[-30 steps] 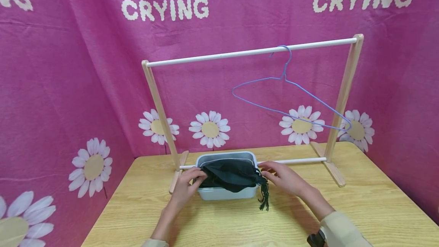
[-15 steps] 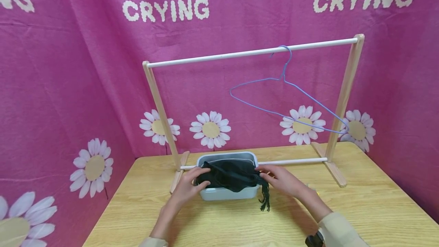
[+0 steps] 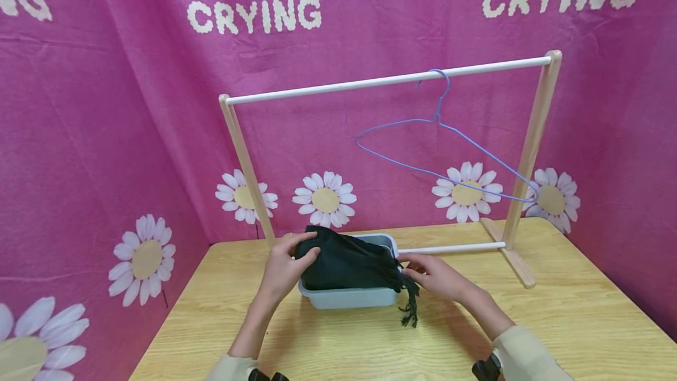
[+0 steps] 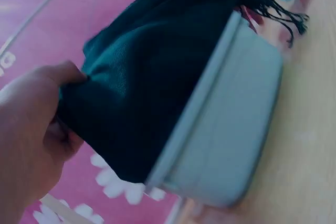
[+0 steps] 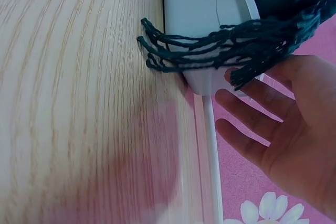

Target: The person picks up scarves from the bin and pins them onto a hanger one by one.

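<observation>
A dark scarf point(image 3: 344, 263) with a knotted fringe point(image 5: 220, 45) lies bunched across a pale grey-blue plastic bin point(image 3: 351, 298). My left hand point(image 3: 282, 263) pinches the scarf's left end between thumb and fingers, raised above the bin's left rim. In the left wrist view, cloth slopes from that hand point(image 4: 37, 124) into the bin. My right hand point(image 3: 433, 275) is at the bin's right end, thumb and index finger at the fringe; its other fingers are spread in the right wrist view. I cannot tell whether it grips the fringe, which hides the thumb tip.
Behind the bin stands a rack with a white top rail point(image 3: 338, 86), wooden posts point(image 3: 531, 151) and a low white bar point(image 3: 455, 248). A blue wire hanger point(image 3: 402, 163) hangs from the rail. A pink curtain point(image 3: 370, 28) backs the wooden table point(image 3: 571, 298).
My left hand has taken the scarf's left end and lifted it up and leftward over the rim. The right hand has moved slightly, staying beside the fringe. The hanger sways a little.
</observation>
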`<move>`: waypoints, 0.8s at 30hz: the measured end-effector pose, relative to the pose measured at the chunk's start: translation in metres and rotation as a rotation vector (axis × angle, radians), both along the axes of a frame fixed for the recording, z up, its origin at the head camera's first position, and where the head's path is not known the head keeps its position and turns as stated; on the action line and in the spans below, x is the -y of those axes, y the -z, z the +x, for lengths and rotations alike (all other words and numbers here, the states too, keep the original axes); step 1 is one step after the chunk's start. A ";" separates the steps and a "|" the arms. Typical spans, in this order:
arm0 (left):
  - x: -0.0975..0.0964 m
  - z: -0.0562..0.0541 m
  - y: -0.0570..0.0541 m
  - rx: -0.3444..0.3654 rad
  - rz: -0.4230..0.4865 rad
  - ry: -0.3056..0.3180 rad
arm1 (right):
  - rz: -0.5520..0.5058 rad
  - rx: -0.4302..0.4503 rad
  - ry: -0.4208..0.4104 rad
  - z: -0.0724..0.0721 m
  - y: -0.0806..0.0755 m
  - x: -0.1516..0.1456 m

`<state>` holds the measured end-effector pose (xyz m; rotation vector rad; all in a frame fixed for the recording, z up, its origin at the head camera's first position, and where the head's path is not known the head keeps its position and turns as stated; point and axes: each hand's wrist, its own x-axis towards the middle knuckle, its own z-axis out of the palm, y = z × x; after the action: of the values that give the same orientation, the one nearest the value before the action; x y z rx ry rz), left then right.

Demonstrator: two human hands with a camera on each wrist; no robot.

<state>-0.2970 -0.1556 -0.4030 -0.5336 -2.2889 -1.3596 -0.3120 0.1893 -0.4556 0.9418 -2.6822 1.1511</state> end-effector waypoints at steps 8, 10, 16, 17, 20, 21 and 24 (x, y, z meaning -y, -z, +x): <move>0.004 -0.016 0.028 0.175 -0.086 -0.017 | 0.024 0.011 -0.009 0.000 -0.001 -0.001; 0.008 -0.013 0.032 0.228 -0.089 0.029 | 0.026 0.007 -0.015 0.000 0.000 -0.002; 0.024 -0.005 0.037 0.269 -0.145 0.142 | 0.017 0.009 -0.027 -0.001 0.002 -0.001; 0.027 -0.005 0.038 0.276 -0.145 0.151 | 0.012 0.011 -0.030 -0.001 0.002 -0.001; 0.030 -0.004 0.040 0.297 -0.136 0.169 | 0.006 0.007 -0.029 0.000 0.003 -0.001; 0.030 -0.004 0.040 0.294 -0.131 0.170 | 0.006 0.003 -0.032 0.000 0.003 -0.001; 0.028 -0.005 0.041 0.195 -0.145 0.195 | 0.016 0.007 -0.023 0.001 0.003 -0.002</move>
<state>-0.3020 -0.1841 -0.4442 -0.7154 -2.5648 -1.3963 -0.3113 0.1909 -0.4586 0.9754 -2.6967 1.1414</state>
